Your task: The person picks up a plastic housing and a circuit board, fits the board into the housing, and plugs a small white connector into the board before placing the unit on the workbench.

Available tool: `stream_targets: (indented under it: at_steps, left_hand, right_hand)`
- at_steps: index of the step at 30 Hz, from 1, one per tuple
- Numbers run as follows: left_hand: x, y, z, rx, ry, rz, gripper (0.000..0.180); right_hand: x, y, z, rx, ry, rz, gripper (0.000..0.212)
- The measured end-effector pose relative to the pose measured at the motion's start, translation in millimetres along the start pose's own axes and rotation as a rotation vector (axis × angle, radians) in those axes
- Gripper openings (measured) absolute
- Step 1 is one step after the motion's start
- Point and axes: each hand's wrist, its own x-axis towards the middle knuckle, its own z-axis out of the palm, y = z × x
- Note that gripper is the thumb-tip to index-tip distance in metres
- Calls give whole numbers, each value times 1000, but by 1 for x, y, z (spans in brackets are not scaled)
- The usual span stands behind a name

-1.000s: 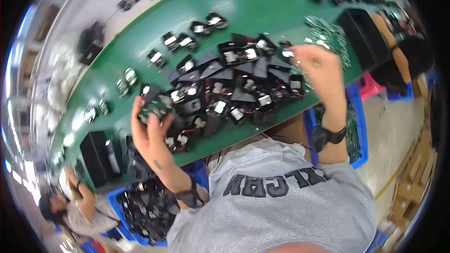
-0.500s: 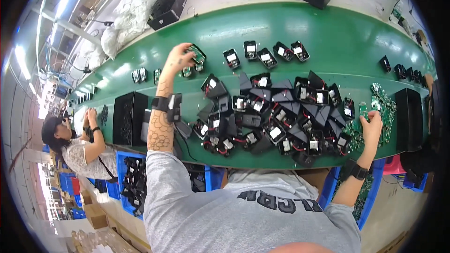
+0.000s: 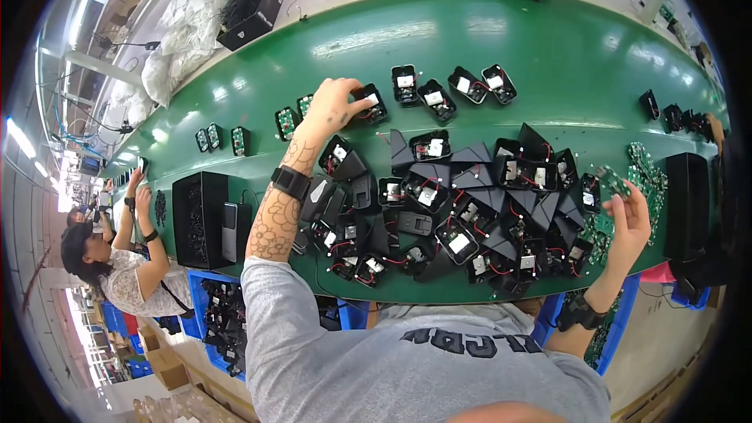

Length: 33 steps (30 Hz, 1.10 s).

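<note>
My left hand (image 3: 335, 103) reaches across the bench, its fingers closed on the near-left edge of an open black plastic housing (image 3: 374, 108) with a white part and red wire inside. On its left stand black housings fitted with green circuit boards (image 3: 287, 123). Between the fingers and thumb of my right hand (image 3: 631, 218) is a green circuit board (image 3: 611, 182), raised above the pile of loose circuit boards (image 3: 645, 180). Several more open housings (image 3: 436, 99) stand in a row to the right of my left hand.
A heap of black housings and covers (image 3: 458, 239) with red wires covers the middle of the green bench (image 3: 501, 47). Black boxes (image 3: 686, 204) stand at the right and a black bin (image 3: 200, 254) at the left. A co-worker (image 3: 117, 258) works at the far left.
My left hand has let go of a housing with a circuit board and moved right onto an open housing in the row. My right hand has lifted a circuit board from the pile.
</note>
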Motion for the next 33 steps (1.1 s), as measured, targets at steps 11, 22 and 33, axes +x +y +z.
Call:
stream_targets:
  at_steps: [11,22,33]
  left_hand:
    - [-61,82,-44,-1786,170,-420,39]
    - [-118,168,-21,-2434,-512,-364,78]
    - [-122,204,-6,-2137,-414,-348,87]
  right_hand:
    - [-37,-41,26,177,-179,-49,27]
    - [-52,-45,55,306,-362,-41,26]
    - [-60,-46,66,489,-520,224,32]
